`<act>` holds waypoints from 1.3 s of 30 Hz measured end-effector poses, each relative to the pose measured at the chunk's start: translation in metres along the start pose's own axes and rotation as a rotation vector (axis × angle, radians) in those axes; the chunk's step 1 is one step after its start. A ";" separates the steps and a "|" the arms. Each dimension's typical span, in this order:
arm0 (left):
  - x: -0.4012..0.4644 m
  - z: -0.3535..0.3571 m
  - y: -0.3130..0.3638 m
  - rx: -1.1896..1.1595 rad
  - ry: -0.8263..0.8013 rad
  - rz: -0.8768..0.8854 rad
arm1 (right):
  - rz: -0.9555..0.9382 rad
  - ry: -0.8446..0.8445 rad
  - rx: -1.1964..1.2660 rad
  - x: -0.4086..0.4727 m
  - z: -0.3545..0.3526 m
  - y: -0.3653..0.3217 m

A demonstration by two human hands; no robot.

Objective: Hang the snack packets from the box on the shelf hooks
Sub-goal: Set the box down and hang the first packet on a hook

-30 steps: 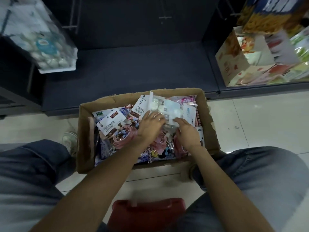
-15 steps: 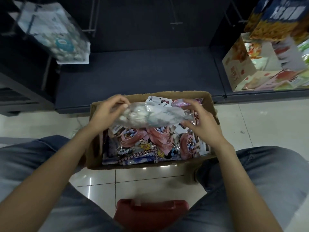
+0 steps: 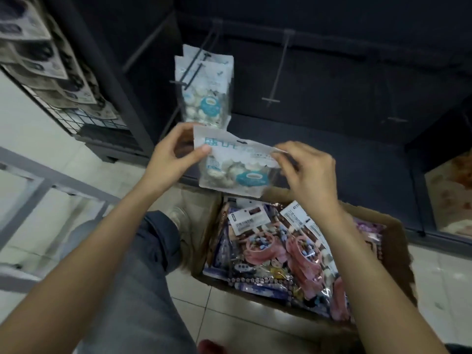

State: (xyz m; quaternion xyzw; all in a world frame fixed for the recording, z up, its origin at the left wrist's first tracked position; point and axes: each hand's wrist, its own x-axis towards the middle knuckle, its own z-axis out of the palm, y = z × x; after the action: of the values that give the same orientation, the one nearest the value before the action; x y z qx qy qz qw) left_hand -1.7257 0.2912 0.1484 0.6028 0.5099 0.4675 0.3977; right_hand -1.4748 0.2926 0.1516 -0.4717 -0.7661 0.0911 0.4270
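Note:
I hold a clear snack packet [image 3: 235,164] with white round sweets and a white header card upright in front of the shelf. My left hand [image 3: 171,154] pinches the header's left corner and my right hand [image 3: 304,167] pinches its right edge. Just above and behind it, several matching packets [image 3: 205,90] hang on a dark shelf hook [image 3: 189,77]. Below my right arm the cardboard box [image 3: 388,251] stands on the floor, full of snack packets [image 3: 275,246] with pink and blue prints.
Bare hooks [image 3: 278,70] stick out of the dark back panel to the right. A wire rack with hanging packets [image 3: 51,70] stands at the left. My jeans leg and shoe [image 3: 176,221] lie left of the box. A printed carton [image 3: 449,190] sits on the right shelf.
Both hands lifted the white-sweet packet out of the box and turned it upright toward the hook. My view swung left and upward, bringing the hung packets into sight.

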 end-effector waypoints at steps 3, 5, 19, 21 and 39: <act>0.013 -0.035 -0.003 0.083 0.188 0.083 | -0.018 0.053 0.088 0.035 0.042 -0.017; 0.020 -0.051 -0.011 0.128 0.284 0.119 | -0.001 0.042 0.144 0.052 0.076 -0.023; 0.143 -0.096 -0.101 0.048 0.404 -0.201 | 0.596 -0.164 0.326 0.153 0.208 0.010; 0.155 -0.096 -0.106 0.033 0.417 -0.198 | 0.614 -0.156 0.309 0.163 0.213 0.012; 0.243 -0.071 -0.117 0.519 0.543 -0.193 | 0.645 -0.080 -0.067 0.212 0.232 0.055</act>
State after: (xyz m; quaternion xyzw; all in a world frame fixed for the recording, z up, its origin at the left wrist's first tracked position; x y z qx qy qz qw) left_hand -1.8121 0.5507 0.0923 0.4869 0.7523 0.4259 0.1245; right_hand -1.6514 0.5524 0.0987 -0.7001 -0.5958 0.2146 0.3300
